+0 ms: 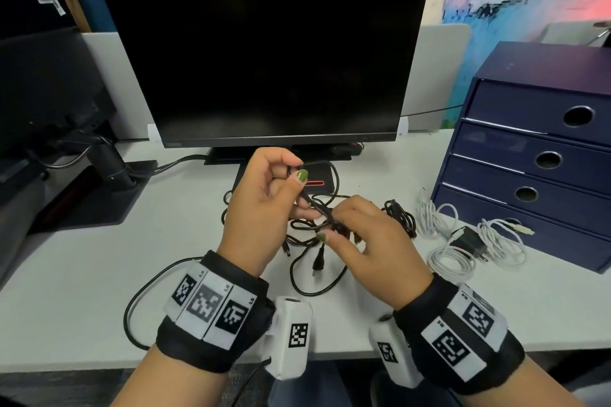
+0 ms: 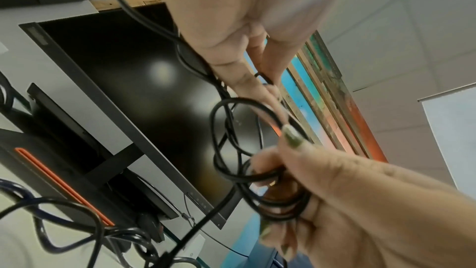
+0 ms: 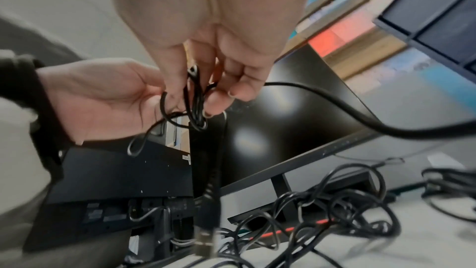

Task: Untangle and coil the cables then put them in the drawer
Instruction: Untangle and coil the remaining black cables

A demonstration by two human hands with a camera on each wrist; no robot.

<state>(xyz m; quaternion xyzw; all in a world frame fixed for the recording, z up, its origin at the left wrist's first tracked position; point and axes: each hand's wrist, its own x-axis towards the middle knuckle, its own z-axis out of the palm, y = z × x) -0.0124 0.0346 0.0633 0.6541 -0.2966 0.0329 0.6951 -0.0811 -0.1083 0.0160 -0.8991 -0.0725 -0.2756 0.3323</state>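
- Lowest in the head view, nearest the lens, sit two black wrist bands with white coded squares, one on each forearm.
- Above them, at the centre of the frame, the left hand (image 1: 264, 205) is raised, its grip narrow: thumb and fingers pinch a strand of the black cable tangle (image 1: 317, 235).
- Just right and lower, the right hand (image 1: 370, 241) has its grip curled round several loops of the same tangle; the two hands nearly touch.
- In the right wrist view, the right-hand fingers (image 3: 239, 80) close round thin black loops, and a plug (image 3: 206, 239) dangles below them.
- The rest of the tangle lies on the white bench (image 1: 99, 258) beneath the hands, one long loop running to the lower left.
- White cables (image 1: 476, 241) lie loosely coiled at centre right, beside a black adapter (image 1: 469, 239).
- The blue drawer unit (image 1: 535, 149) stands at the right edge; its drawers are closed.
- A dark monitor (image 1: 264, 53) fills the upper centre.
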